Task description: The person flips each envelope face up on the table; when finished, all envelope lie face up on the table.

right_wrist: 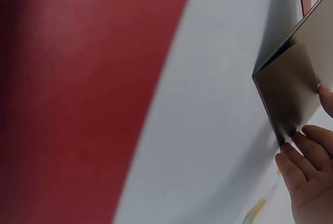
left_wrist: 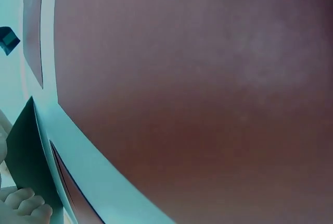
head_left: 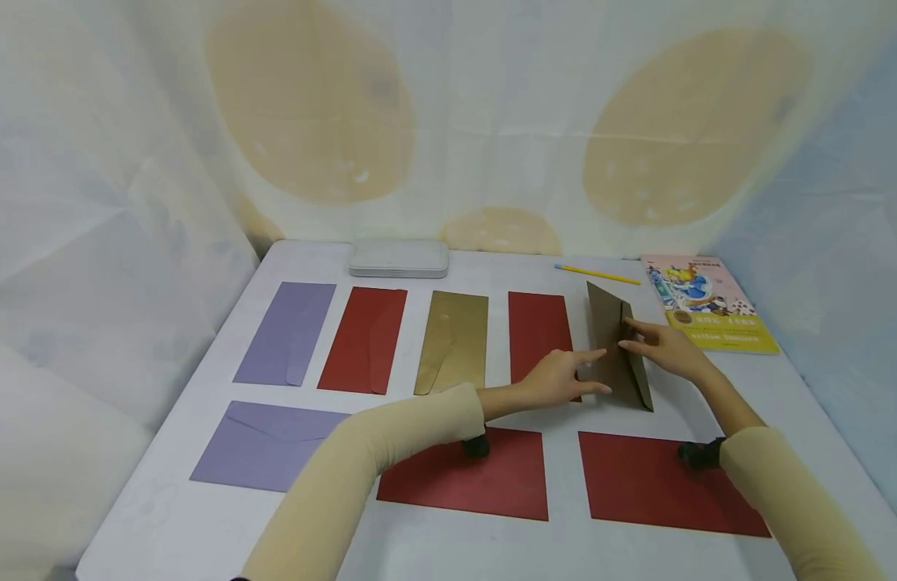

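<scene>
A gold-brown envelope stands tilted on its edge at the right of the table, its flap folded out. My right hand pinches the flap side between thumb and fingers. From the left, my left hand reaches to the envelope's broad face with index finger and thumb stretched out, fingertips right at the paper. In the left wrist view, the fingers overlap the dark face of the envelope. A red envelope lies flat just behind the left hand.
Flat envelopes lie in two rows: purple, red and gold behind, purple and red in front. A grey case, a yellow pencil and a book are at the back.
</scene>
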`<state>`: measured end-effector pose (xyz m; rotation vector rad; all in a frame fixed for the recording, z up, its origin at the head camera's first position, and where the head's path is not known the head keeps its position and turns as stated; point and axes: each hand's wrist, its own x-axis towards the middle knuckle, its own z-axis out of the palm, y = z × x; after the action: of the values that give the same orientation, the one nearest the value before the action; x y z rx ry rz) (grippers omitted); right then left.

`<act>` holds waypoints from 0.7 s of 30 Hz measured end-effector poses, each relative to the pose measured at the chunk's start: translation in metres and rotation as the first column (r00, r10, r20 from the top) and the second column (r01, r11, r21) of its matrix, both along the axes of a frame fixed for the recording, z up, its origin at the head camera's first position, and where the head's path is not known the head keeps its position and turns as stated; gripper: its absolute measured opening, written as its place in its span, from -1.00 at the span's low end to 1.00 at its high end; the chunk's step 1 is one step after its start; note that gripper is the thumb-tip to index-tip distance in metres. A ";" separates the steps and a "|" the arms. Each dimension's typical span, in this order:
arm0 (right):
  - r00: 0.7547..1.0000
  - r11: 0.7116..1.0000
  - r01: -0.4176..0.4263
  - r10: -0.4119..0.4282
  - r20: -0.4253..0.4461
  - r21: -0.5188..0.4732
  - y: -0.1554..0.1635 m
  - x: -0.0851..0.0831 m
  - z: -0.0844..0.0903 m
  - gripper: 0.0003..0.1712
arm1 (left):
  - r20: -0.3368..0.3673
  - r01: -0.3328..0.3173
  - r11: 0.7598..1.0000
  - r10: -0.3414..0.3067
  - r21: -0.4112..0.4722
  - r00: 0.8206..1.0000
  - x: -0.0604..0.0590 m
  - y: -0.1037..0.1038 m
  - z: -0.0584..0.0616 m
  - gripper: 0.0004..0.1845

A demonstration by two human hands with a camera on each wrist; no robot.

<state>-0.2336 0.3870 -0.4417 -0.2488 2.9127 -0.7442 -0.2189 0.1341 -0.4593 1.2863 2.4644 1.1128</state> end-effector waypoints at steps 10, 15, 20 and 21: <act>1.000 0.998 -0.005 0.006 -0.016 0.055 0.007 0.005 0.001 -0.20 | -0.065 -0.014 0.991 0.005 -0.130 0.998 0.000 0.014 -0.003 -0.30; 0.999 0.995 0.011 -0.007 -0.037 0.094 0.007 0.003 -0.003 -0.21 | -0.087 -0.023 0.983 0.008 -0.180 0.996 0.002 0.017 0.000 -0.33; 0.998 0.993 0.016 -0.009 -0.070 0.113 0.005 0.005 -0.005 -0.24 | -0.092 -0.033 0.976 0.014 -0.215 0.996 0.004 0.017 0.001 -0.39; 0.997 0.993 0.016 -0.007 -0.071 0.114 0.005 0.005 -0.004 -0.23 | -0.092 -0.036 0.974 0.016 -0.223 0.996 0.004 0.017 0.001 -0.40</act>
<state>-0.2281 0.3921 -0.4462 -0.2517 3.0134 -0.5786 -0.2150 0.1508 -0.4587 1.2644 2.5884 0.7681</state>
